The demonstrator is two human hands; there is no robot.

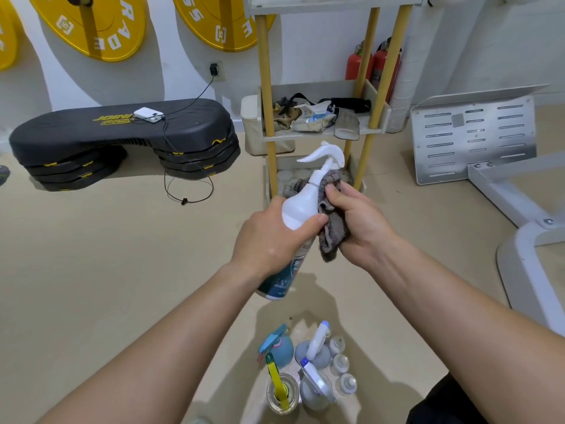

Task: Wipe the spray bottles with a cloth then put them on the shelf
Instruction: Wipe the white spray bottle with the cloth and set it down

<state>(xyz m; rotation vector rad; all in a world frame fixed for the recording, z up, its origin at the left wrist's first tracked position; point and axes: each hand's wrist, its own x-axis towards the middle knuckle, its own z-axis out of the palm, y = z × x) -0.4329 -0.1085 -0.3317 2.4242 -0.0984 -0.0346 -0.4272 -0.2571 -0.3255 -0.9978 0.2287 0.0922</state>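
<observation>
My left hand (269, 237) grips a white spray bottle (301, 203) with a dark label around its middle, tilted with the white trigger head up and away from me. My right hand (356, 221) holds a grey cloth (333, 228) bunched against the bottle's neck and right side. Several other spray bottles (305, 368) stand on the floor below my arms, with blue, yellow and white heads. The shelf unit (324, 130) with yellow posts stands just beyond my hands.
The shelf's middle tier holds gloves, straps and a wipes pack (315, 119). A black aerobic step (122, 139) with a power bank and cable lies at left. Two fire extinguishers (371, 64) stand behind the shelf. White metal frame parts (477, 139) lie at right.
</observation>
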